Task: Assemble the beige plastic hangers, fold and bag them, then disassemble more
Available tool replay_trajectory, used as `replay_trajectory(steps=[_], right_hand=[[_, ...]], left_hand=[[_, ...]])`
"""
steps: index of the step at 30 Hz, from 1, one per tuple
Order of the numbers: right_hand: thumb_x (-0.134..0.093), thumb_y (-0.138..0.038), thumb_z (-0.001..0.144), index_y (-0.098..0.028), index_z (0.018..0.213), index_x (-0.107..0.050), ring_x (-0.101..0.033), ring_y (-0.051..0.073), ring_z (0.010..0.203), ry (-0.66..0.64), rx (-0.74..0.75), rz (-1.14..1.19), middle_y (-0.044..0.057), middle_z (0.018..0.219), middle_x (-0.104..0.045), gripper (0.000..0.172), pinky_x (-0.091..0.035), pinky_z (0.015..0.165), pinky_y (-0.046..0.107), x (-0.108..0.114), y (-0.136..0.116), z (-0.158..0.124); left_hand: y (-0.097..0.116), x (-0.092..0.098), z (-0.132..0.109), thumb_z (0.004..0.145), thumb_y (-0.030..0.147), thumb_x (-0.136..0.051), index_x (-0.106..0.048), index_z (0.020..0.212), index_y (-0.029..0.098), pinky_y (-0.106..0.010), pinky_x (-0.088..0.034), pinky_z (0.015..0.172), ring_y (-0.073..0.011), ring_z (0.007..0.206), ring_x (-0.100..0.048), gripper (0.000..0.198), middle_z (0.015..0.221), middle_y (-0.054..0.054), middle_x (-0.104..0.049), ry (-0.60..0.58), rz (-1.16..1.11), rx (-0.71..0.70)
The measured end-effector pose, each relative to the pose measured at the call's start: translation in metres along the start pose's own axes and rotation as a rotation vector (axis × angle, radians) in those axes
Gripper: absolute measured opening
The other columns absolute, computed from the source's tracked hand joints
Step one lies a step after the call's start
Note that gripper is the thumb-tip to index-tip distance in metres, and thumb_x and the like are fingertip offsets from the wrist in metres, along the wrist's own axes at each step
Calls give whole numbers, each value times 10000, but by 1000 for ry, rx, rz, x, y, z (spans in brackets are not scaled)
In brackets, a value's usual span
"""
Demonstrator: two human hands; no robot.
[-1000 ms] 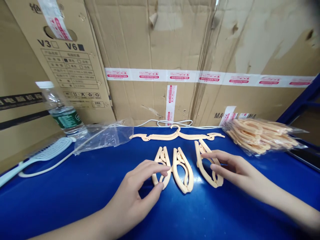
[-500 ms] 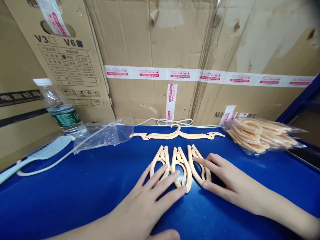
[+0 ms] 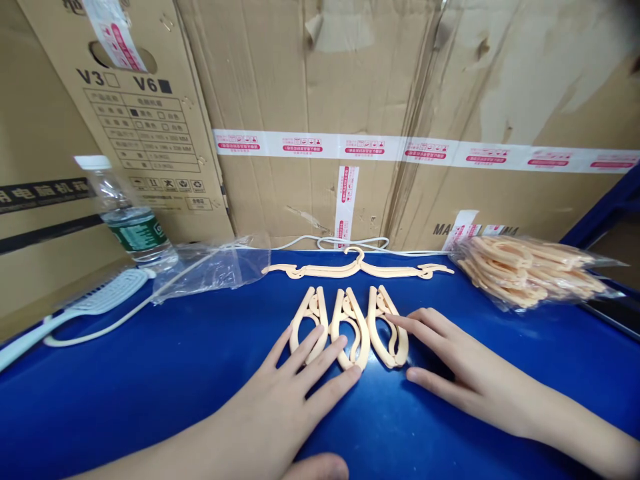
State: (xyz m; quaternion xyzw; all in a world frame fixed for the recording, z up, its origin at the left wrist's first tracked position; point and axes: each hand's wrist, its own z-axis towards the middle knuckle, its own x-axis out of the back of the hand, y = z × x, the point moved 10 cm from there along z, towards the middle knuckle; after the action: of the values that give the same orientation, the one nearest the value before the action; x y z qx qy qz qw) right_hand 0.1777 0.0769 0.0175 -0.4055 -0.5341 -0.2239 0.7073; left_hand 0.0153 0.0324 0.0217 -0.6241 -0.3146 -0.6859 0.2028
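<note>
- L hand (image 3: 295,393): fingers spread flat, gripping nothing, tips on left + mid of 3 folded hangers (image 3: 350,327), mid worktop (image 3: 150,373), just before open hanger (image 3: 357,269).
- R hand (image 3: 465,373): fingers open, flat, touching right one's outer edge.
- Best approach, I'd say: light even pressure, nudge inward, bottoms level, no overlap.

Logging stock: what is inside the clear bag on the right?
The clear bag holds a heap of peach hangers, folded like the three folded hangers on the table. They overlap, so the lower ones are covered and cannot be counted.
</note>
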Motion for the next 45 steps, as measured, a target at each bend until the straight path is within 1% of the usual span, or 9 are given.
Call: replay_trajectory(steps=[7,11,14,17,23,28,31,37,45], right_hand=[[-485,-407,961,-293,1501,-310,-525,283,1182,21,9,4,125,1298,-514,579,-461,1016,481,2,-2,0],[-493,-358,960,-284,1492,-330,-503,276,1228,38,54,18,130,1362,-460,561,-456,1032,442,4,-8,0],[-495,-345,959,-275,1460,-391,-475,277,1257,-10,98,3,129,1391,-432,516,-446,1041,433,1,-15,-2],[-488,-339,963,-267,1428,-436,-456,280,1266,-61,127,-23,133,1374,-442,474,-437,1042,446,-2,-21,-2],[-501,-324,955,-281,1395,-471,-426,287,1290,-57,161,-19,120,1344,-475,444,-429,1049,464,0,-24,0],[-503,-317,953,-276,1393,-476,-429,286,1297,-51,161,-10,123,1351,-474,443,-424,1058,464,1,-24,-1],[-510,-311,948,-281,1390,-482,-428,286,1303,-45,160,-1,119,1359,-473,444,-425,1061,460,2,-23,-1],[-509,-316,947,-293,1404,-467,-401,293,1331,-57,149,-17,119,1381,-460,459,-416,1071,470,-1,-22,-1],[-529,-310,937,-301,1418,-458,-409,292,1333,-37,160,1,109,1406,-459,487,-426,1070,456,2,-22,-1]], left_hand=[[-2,7,0,883,534,-597,-394,1452,370,-678,-289,1075,-402,1379,-359,627,1499,-61,-430,-11,-63,-5],[-4,-1,-3,857,532,-636,-347,1479,355,-666,-249,1102,-401,1414,-292,708,1547,-69,-345,117,-47,12],[-5,-13,-4,855,557,-624,-320,1493,340,-663,-205,1120,-394,1432,-259,740,1567,-70,-306,172,-3,13],[-6,-20,-4,854,569,-616,-301,1501,341,-660,-189,1125,-392,1435,-254,754,1566,-69,-316,165,24,14],[-6,-10,0,891,545,-580,-295,1500,347,-675,-232,1102,-393,1432,-256,701,1568,-63,-294,45,-7,23],[-9,-4,4,894,515,-589,-297,1499,348,-709,-252,1069,-416,1420,-261,692,1564,-79,-290,19,-38,29],[-8,-5,3,883,500,-611,-331,1488,349,-710,-246,1070,-423,1408,-289,684,1555,-82,-319,49,-72,15],[-10,-6,-1,881,447,-621,-400,1451,359,-672,-179,1124,-379,1419,-302,618,1538,-41,-389,199,-49,60],[-12,-10,-1,885,425,-614,-393,1452,358,-685,-196,1112,-378,1409,-322,612,1535,-45,-397,194,-33,67]])
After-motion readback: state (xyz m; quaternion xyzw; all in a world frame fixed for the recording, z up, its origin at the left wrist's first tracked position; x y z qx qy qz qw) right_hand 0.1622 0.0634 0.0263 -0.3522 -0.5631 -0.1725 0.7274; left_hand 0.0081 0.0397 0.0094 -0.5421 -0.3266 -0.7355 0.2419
